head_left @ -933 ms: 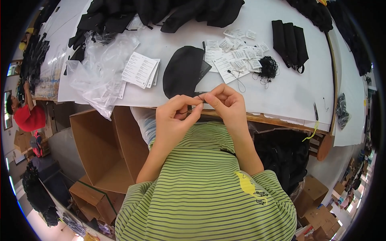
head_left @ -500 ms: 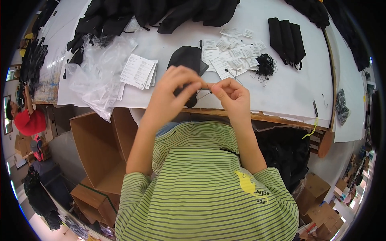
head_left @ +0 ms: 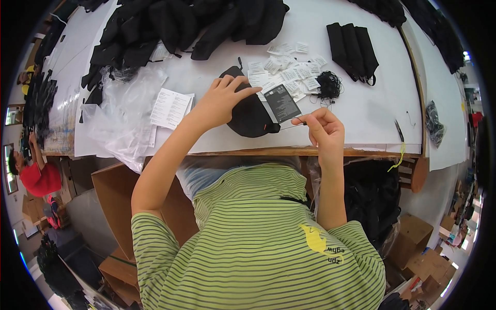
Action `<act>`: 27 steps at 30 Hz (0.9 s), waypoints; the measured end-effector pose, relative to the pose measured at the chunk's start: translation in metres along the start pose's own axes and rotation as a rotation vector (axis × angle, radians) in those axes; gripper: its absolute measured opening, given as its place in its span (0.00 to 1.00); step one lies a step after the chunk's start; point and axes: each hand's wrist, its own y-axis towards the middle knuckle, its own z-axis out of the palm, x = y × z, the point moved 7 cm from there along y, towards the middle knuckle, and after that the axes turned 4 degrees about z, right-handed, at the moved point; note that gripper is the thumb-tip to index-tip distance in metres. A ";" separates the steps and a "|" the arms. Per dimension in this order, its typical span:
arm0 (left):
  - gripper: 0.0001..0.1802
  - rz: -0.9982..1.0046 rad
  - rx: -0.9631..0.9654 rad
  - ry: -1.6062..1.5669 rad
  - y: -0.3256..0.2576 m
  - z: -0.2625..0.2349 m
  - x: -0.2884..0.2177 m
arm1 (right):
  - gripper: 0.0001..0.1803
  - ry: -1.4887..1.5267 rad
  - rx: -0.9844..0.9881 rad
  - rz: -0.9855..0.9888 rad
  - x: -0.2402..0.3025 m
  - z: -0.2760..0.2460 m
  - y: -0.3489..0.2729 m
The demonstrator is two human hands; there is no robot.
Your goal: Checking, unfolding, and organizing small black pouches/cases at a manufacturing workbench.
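A black fabric pouch [head_left: 251, 117] lies on the white tabletop in front of me. Over its upper left part rests my left hand [head_left: 223, 101], fingers stretched out and apart. At the pouch's lower end a thin black string [head_left: 292, 125] runs off to the right. The end of that string is pinched between the thumb and fingers of my right hand [head_left: 327, 129], held just above the table edge. Beside the pouch is a dark printed hang tag [head_left: 282, 104], partly over the white labels.
White labels [head_left: 289, 72] lie loose behind the tag, beside a tangle of black strings [head_left: 327, 86]. Folded black pouches [head_left: 352, 52] sit far right, with a black heap [head_left: 191, 23] at the back. Left are a card stack [head_left: 170, 107], clear plastic [head_left: 119, 111]; thread snips [head_left: 399, 132] lie right.
My hands were close together at the string; they have moved apart. The left now lies on the pouch, and the right has drawn the string right. The dark tag is now in fuller view.
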 end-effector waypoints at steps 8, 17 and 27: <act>0.22 0.014 -0.200 -0.007 0.003 -0.013 0.002 | 0.09 -0.040 -0.032 -0.020 0.003 -0.006 -0.004; 0.14 0.041 -0.354 -0.038 -0.060 -0.042 -0.019 | 0.03 -0.396 0.057 -0.066 -0.002 -0.025 -0.004; 0.18 0.074 -0.332 -0.094 -0.075 -0.031 -0.016 | 0.35 -1.016 0.282 -0.221 -0.004 0.036 0.008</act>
